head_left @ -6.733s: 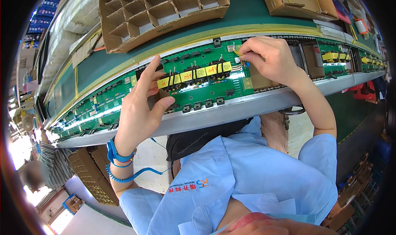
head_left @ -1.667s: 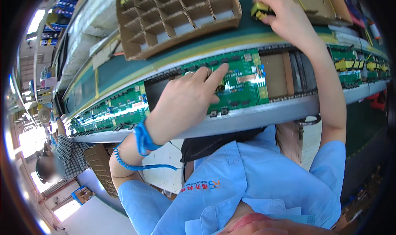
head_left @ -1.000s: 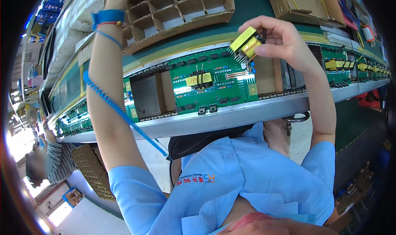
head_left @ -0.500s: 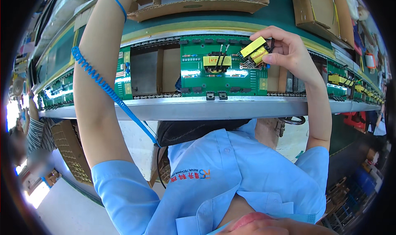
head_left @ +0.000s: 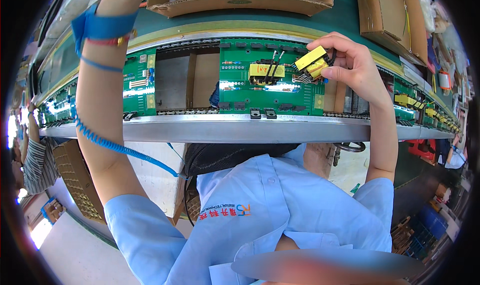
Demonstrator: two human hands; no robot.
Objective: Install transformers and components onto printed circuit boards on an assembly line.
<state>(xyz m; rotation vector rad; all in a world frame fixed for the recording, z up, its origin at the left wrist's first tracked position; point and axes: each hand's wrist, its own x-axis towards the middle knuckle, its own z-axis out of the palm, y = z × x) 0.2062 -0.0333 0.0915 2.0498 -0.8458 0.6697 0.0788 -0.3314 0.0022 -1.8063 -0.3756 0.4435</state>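
My right hand (head_left: 355, 67) pinches a yellow transformer (head_left: 311, 62) between thumb and fingers. Its metal pins point down to the left, just over the right part of a green circuit board (head_left: 235, 97). Another yellow transformer (head_left: 265, 71) sits on that board, two black leads rising from it. My left arm stretches to the far left, and only the wrist end of my left hand (head_left: 120, 2) shows at the top edge; its fingers are out of view. A blue wrist strap (head_left: 110, 26) with a coiled blue cord (head_left: 107, 144) is on that arm.
A metal conveyor rail (head_left: 240, 130) runs across in front of me. More green boards stand on it, at left (head_left: 140, 80) and right (head_left: 405, 105). Beyond lies a divided cardboard box (head_left: 240, 4); another carton (head_left: 390, 27) is at far right. A person's striped sleeve (head_left: 40, 165) shows at left.
My left arm has shifted left, bringing the wrist strap into view and swinging the coiled cord lower. My right hand keeps hold of the transformer at nearly the same spot over the board.
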